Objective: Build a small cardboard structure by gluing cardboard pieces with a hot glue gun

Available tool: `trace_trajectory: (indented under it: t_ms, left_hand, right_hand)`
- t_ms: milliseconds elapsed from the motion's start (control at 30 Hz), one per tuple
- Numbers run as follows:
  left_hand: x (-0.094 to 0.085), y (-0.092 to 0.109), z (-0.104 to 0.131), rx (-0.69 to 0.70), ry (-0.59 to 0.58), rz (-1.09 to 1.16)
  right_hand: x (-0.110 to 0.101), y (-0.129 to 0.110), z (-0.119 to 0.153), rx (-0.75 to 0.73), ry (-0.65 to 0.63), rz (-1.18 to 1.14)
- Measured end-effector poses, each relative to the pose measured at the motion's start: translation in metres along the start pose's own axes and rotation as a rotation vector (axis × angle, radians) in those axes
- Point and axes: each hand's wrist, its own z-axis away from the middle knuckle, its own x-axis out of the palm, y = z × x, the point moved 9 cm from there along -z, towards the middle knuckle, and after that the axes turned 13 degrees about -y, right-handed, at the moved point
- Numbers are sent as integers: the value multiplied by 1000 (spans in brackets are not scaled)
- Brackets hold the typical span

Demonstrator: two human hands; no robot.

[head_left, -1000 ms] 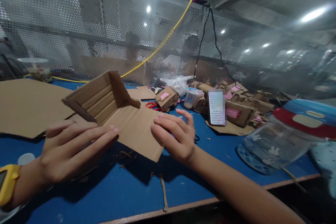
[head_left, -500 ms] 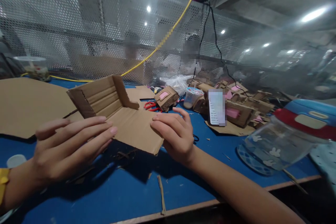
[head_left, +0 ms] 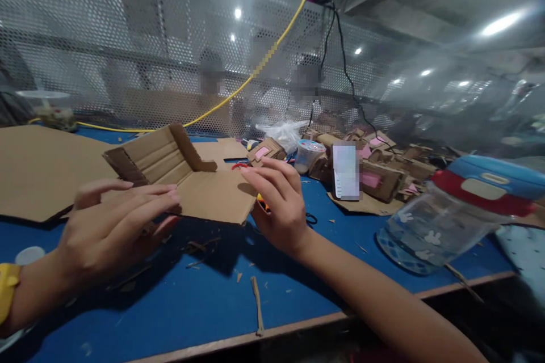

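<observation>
A folded cardboard piece (head_left: 213,195) is held above the blue table, its ribbed back panel and notched side wall standing up at the left. My left hand (head_left: 121,224) grips its near left edge, with the fingers pressed together on top. At the right edge, my right hand (head_left: 281,204) holds the flat panel between its fingers and the thumb, which is mostly hidden. Beyond the panel lie red-handled scissors (head_left: 239,166), partly covered, and a small cardboard model with a pink patch (head_left: 266,153).
A clear bottle with a blue and red lid (head_left: 430,227) leans at the right. Behind it, a phone (head_left: 346,173) stands against piled cardboard parts. A large cardboard sheet (head_left: 38,173) lies left. Scraps dot the blue table (head_left: 204,306); a yellow cable (head_left: 232,93) crosses the mesh.
The cardboard's near edge has risen and its flat panel now tilts more edge-on to the view. Both hands still hold it. The camera view has shifted slightly.
</observation>
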Motion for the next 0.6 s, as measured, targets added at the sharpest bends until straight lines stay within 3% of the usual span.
trace_trajectory:
  t_ms: [100,267,600]
  left_hand:
    - [-9,19,-11,119,19,-111]
    - [-21,21,-19,81,108,-91]
    - [-15,27,-20,82,62,-65]
  right_hand:
    - [0,0,0,29,19,-10]
    - [6,2,2,92,-5,-29]
    - [23,14,9,190,-83,-109]
